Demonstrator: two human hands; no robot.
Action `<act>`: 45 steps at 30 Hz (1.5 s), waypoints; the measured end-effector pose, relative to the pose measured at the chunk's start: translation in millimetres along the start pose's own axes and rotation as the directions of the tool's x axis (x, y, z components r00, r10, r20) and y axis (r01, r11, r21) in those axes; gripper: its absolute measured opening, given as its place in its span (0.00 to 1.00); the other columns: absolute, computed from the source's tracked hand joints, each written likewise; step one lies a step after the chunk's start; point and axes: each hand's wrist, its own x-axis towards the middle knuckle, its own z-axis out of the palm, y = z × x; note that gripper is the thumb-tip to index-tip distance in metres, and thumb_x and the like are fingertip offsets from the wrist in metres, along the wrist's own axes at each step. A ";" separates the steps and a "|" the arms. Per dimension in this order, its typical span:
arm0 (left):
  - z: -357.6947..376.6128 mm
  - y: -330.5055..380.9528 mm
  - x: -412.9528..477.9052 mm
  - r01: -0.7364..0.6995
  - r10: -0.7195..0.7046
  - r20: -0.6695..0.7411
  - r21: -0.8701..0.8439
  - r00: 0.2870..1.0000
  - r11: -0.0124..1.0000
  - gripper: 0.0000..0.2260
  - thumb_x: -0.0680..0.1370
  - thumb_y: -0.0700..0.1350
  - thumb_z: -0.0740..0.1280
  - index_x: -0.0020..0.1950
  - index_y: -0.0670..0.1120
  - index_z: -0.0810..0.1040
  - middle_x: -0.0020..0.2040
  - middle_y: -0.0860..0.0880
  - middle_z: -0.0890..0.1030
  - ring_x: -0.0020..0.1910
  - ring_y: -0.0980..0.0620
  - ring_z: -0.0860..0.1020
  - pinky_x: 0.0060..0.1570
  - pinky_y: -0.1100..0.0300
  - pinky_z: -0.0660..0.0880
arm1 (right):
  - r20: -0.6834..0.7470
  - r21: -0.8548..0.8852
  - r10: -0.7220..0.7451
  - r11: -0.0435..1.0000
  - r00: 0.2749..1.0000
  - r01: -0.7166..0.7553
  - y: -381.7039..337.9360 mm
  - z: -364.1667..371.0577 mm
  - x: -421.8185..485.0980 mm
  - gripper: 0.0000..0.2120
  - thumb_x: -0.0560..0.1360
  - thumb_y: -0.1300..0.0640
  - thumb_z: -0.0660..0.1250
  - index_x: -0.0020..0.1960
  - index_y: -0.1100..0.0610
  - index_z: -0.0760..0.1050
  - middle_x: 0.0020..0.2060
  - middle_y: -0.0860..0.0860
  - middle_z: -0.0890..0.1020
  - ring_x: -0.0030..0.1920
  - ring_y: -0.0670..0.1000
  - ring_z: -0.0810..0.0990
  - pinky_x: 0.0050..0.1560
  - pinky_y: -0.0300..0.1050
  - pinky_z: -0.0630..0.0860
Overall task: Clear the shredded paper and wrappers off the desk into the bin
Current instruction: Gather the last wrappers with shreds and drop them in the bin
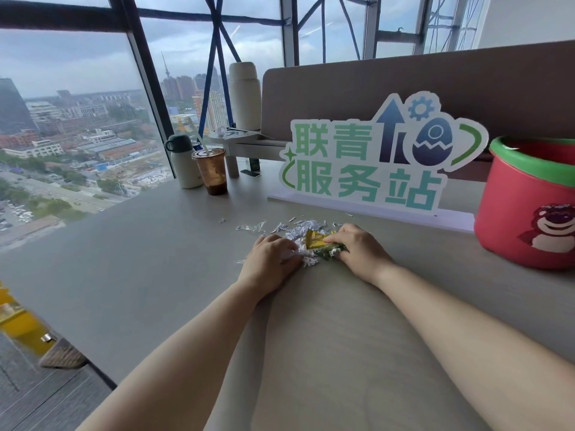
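Observation:
A small heap of white shredded paper (303, 233) lies on the grey desk (155, 259), with a yellow-green wrapper (319, 242) on top of it. My left hand (269, 264) is cupped over the heap's left side, its fingers curled into the shreds. My right hand (357, 248) closes in from the right, fingers curled on the wrapper and the shreds. A clear crinkled wrapper (252, 227) and a few stray shreds lie just left of the heap. The red bin (525, 206) with a green rim and a bear picture stands at the desk's right.
A cut-out sign (373, 163) on a white base stands behind the heap. At the back left are an iced coffee cup (211, 172), a white flask (183, 163) and a taller cream bottle (244, 96). A brown partition runs along the back; the desk's left edge meets the window.

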 end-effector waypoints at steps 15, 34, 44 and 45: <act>-31.5 51.7 -0.9 -0.128 0.127 -0.040 -0.022 0.991 0.992 0.14 0.74 0.52 0.69 0.56 0.48 0.80 0.55 0.45 0.80 0.56 0.44 0.73 0.53 0.56 0.71 | -0.078 -0.027 0.029 0.999 0.997 -0.031 -19.0 -53.5 -32.3 0.17 0.72 0.68 0.65 0.60 0.57 0.77 0.50 0.55 0.75 0.52 0.56 0.77 0.53 0.41 0.70; -47.8 220.5 47.9 -0.378 0.373 -0.062 -0.139 0.926 0.915 0.13 0.75 0.50 0.68 0.56 0.46 0.80 0.57 0.46 0.79 0.56 0.45 0.76 0.54 0.58 0.71 | -0.328 -0.086 0.133 0.982 0.935 -0.169 10.4 -223.8 -82.1 0.09 0.74 0.60 0.67 0.52 0.58 0.82 0.48 0.54 0.83 0.48 0.50 0.77 0.45 0.39 0.66; -16.2 318.2 108.8 -0.476 0.478 -0.052 -0.240 0.877 0.846 0.09 0.75 0.48 0.68 0.53 0.47 0.82 0.54 0.48 0.81 0.55 0.49 0.76 0.51 0.62 0.69 | -0.449 -0.037 0.266 0.948 0.853 -0.315 55.0 -301.2 -86.7 0.09 0.74 0.55 0.68 0.52 0.57 0.81 0.41 0.51 0.82 0.38 0.46 0.74 0.36 0.37 0.67; -10.4 326.3 116.6 -0.478 0.479 -0.061 -0.253 0.875 0.841 0.10 0.74 0.48 0.69 0.53 0.48 0.82 0.54 0.48 0.81 0.54 0.49 0.76 0.50 0.62 0.68 | -0.445 -0.036 0.289 0.940 0.847 -0.340 62.7 -305.9 -84.7 0.09 0.74 0.55 0.68 0.51 0.57 0.82 0.41 0.52 0.82 0.38 0.46 0.75 0.37 0.38 0.67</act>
